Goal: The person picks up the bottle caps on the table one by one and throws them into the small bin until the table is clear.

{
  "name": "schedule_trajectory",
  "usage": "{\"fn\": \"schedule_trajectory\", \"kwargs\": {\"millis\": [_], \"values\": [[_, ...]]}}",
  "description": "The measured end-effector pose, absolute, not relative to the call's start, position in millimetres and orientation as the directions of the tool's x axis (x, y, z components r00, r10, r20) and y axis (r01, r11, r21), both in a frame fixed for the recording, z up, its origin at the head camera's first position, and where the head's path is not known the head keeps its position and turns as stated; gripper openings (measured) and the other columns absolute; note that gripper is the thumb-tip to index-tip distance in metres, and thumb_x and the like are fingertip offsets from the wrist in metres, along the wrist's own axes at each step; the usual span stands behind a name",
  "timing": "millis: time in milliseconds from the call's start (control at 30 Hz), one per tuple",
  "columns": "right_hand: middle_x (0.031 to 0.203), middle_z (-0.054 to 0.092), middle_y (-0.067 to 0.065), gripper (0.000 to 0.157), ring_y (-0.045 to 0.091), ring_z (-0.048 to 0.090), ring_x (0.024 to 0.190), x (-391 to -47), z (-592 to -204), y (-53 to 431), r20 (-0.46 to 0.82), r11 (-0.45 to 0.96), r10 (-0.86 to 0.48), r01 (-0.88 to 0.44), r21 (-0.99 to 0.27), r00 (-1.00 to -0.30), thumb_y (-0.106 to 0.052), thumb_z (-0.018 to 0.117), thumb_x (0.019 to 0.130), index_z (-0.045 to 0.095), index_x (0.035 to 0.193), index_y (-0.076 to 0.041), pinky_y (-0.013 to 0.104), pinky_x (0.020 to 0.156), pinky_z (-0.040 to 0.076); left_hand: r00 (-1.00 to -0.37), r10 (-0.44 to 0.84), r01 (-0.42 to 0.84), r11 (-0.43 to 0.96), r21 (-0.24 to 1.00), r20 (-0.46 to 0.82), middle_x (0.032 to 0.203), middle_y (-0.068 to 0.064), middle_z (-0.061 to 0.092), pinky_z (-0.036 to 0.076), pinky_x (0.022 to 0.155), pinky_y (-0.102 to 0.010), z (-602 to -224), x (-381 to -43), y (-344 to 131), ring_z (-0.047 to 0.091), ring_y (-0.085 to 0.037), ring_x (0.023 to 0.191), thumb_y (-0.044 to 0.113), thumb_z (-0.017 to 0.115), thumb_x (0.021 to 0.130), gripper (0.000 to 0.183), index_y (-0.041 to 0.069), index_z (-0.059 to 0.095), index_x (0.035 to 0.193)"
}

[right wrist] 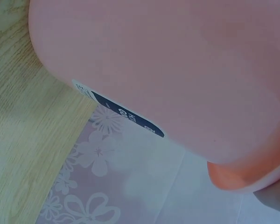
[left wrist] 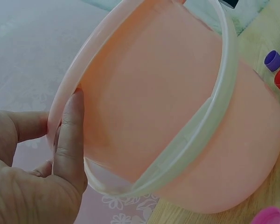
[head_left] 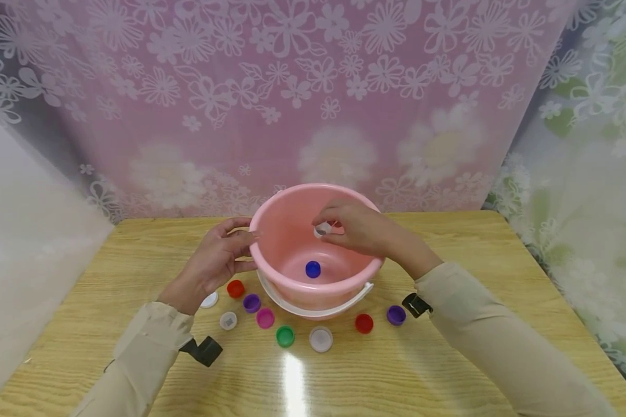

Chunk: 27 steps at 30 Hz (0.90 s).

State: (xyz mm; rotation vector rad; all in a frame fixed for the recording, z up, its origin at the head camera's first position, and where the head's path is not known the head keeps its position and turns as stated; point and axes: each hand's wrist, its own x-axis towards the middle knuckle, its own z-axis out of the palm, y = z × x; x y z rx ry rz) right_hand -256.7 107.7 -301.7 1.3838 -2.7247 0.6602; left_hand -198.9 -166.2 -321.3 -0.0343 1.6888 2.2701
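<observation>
A pink bucket stands on the table, its white handle hanging down on the near side. My left hand grips the bucket's rim at its left; in the left wrist view, fingers of that hand lie on both sides of the rim. Inside the bucket's opening, my right hand pinches a white bottle cap above the bottom. One blue bottle cap lies on the bucket floor. The right wrist view shows mostly the bucket's outer wall, with the right fingers hidden.
Several bottle caps lie on the wooden table before the bucket, among them red, purple, pink, green and white. Farther right are a red cap and a purple cap. A flowered curtain hangs behind.
</observation>
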Motion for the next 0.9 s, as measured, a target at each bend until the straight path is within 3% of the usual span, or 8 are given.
{"fn": "schedule_trajectory", "kwargs": {"millis": [433,667,900], "values": [[0.111,0.063,0.006,0.026,0.023,0.059,0.102,-254.6,-299.5,105.7,0.155,0.556,-0.759,-0.753,-0.351,-0.632,-0.019,0.065,0.092,0.066,0.115,-0.007,0.035,0.09,0.048,-0.958,0.209,-0.252,-0.272,0.929,-0.198,0.102,-0.011,0.057,0.058,0.067,-0.033,-319.8,-197.4,-165.5,0.066,-0.02,0.076,0.008,0.06,0.094,0.039,0.004,0.041,0.128],[0.109,0.064,0.004,0.02,0.021,0.059,0.103,-254.3,-300.6,113.8,0.382,0.487,-0.643,-0.739,-0.465,-0.664,-0.014,0.061,0.094,0.067,0.113,-0.008,0.037,0.091,0.049,-0.959,0.202,-0.25,-0.262,0.932,-0.201,0.099,-0.011,0.053,0.058,0.065,-0.032,-320.1,-198.1,-164.7,0.065,-0.019,0.072,0.007,0.06,0.094,0.038,0.003,0.041,0.127],[0.116,0.061,0.009,0.021,0.024,0.054,0.108,-252.7,-300.6,138.6,0.555,0.485,-0.474,-0.729,-0.483,-0.683,-0.009,0.059,0.094,0.066,0.113,-0.005,0.042,0.094,0.045,-0.959,0.196,-0.25,-0.261,0.932,-0.203,0.098,-0.01,0.054,0.058,0.065,-0.032,-320.3,-198.3,-164.6,0.065,-0.018,0.071,0.006,0.06,0.094,0.039,0.002,0.042,0.128]]}}
